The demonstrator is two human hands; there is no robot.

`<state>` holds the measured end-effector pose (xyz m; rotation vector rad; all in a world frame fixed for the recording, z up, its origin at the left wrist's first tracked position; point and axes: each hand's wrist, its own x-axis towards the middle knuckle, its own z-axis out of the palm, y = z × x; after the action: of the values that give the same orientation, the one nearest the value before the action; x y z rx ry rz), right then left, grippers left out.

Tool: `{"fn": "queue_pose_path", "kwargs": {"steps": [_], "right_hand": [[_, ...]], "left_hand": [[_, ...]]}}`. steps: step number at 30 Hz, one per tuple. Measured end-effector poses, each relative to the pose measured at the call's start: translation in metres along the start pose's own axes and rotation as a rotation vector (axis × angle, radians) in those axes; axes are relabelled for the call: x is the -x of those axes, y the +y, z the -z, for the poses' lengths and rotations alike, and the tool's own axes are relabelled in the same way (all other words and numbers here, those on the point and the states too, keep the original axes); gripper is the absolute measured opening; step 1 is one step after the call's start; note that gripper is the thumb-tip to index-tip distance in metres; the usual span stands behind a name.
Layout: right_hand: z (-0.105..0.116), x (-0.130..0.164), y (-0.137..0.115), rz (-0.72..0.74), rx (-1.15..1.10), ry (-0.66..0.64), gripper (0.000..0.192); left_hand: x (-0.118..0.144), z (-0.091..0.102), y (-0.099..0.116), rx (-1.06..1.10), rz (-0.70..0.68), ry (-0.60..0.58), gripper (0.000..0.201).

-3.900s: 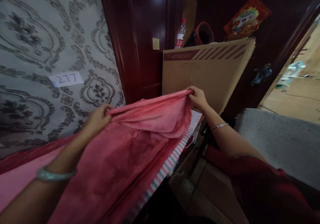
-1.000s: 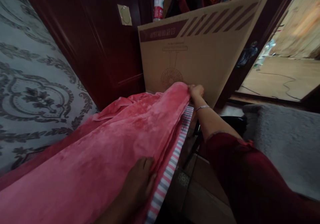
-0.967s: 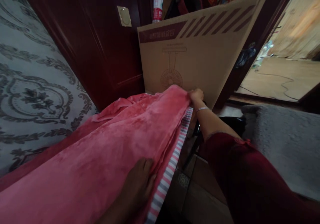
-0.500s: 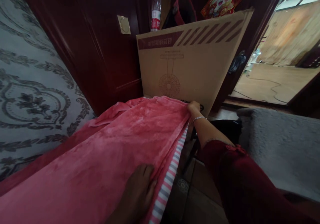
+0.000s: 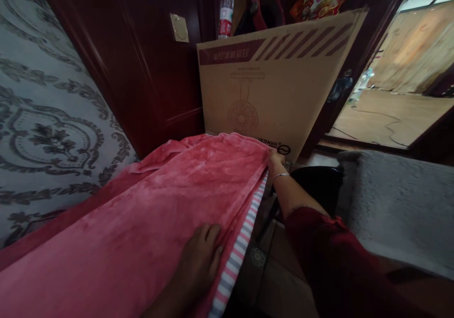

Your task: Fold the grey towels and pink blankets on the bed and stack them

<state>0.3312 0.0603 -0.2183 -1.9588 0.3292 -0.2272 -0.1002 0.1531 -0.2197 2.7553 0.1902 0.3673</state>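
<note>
A pink plush blanket [image 5: 170, 200] lies spread in front of me, with a striped border [image 5: 237, 256] in white, grey and pink hanging along its right side. At the blanket's far right corner my right hand [image 5: 275, 161] is closed on the fabric; a thin bracelet circles that wrist. My left hand [image 5: 201, 254] rests on the blanket nearer to me, close to the right edge, its fingers lying on the cloth and its thumb apart.
Behind the blanket's far end stands a large cardboard box [image 5: 280, 91] with a plastic bottle [image 5: 226, 13] above its rear edge. Patterned wallpaper [image 5: 53, 138] is on the left. To the right are a black stool-like object [image 5: 315, 183] and a grey fleecy cover [image 5: 404, 200].
My right hand has come slightly lower with the blanket's corner, baring more of the box's printed letters. My left hand stays on the blanket almost unmoved.
</note>
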Motion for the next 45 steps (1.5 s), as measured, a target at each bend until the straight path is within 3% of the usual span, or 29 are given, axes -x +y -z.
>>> {"fn": "queue_pose_path", "kwargs": {"steps": [3,7,11,15,19,22,26,32,35,39,42,45], "right_hand": [[0.001,-0.001,0.001,-0.028,-0.013,-0.002,0.036],[0.004,-0.002,-0.001,0.017,-0.041,0.038,0.038],[0.003,0.001,0.006,-0.027,-0.027,0.048,0.035],[0.001,0.003,0.013,-0.053,-0.007,0.032,0.042],[0.003,0.010,0.013,-0.002,0.001,-0.033,0.054],[0.010,0.016,0.012,0.070,-0.012,-0.059,0.052],[0.017,0.019,0.014,0.078,-0.023,-0.031,0.052],[0.017,0.018,0.018,-0.018,0.028,-0.025,0.040],[0.019,0.019,0.020,0.010,0.042,-0.034,0.045],[0.024,0.031,0.019,0.057,0.061,-0.011,0.057],[0.025,0.053,0.012,0.221,0.135,-0.001,0.066],[0.024,0.081,0.006,0.636,0.347,-0.140,0.066]], "left_hand": [[0.001,0.000,0.003,-0.061,-0.097,0.037,0.037],[0.002,-0.006,0.002,-0.198,-0.202,0.035,0.038],[0.005,-0.013,0.003,-0.331,-0.165,0.073,0.038],[0.004,-0.014,0.011,-0.486,-0.101,-0.026,0.030],[-0.001,-0.013,0.016,-0.597,-0.117,-0.073,0.041],[-0.004,-0.007,0.016,-0.521,-0.058,-0.065,0.037],[-0.008,0.005,0.014,-0.213,0.014,0.030,0.043],[-0.007,-0.006,0.010,-0.060,0.053,-0.141,0.040],[-0.005,-0.007,0.013,-0.044,0.034,-0.139,0.036],[-0.004,0.006,0.021,0.011,-0.064,-0.096,0.024],[-0.010,0.018,0.020,0.038,-0.107,-0.038,0.025],[-0.015,0.026,0.003,0.014,-0.103,0.021,0.036]]}}
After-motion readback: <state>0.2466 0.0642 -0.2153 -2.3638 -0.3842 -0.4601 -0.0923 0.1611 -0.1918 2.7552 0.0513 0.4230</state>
